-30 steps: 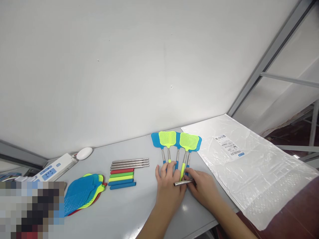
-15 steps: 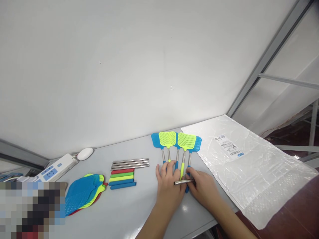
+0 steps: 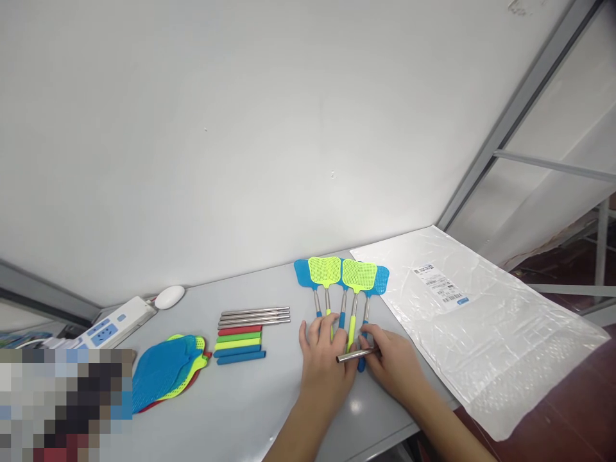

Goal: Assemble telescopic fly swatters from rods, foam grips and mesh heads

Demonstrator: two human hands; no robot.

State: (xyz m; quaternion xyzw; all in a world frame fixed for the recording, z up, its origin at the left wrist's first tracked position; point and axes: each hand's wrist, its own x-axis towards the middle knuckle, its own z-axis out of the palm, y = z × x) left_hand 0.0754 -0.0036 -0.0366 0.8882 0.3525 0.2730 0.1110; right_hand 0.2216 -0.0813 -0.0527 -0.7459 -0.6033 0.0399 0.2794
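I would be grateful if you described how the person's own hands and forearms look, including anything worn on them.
The left hand and right hand are ungloved. Both forearms are bare as far as they show, with no sleeve in view. I see no ring, watch, bracelet or marking.

Compared to a second ago, the right-hand yellow swatter (image 3: 359, 276) has slid left and its handle (image 3: 351, 330) sits straighter. So more of the far-right blue swatter (image 3: 382, 280) shows, and its bottom end peeks out by the right hand (image 3: 392, 359) now.
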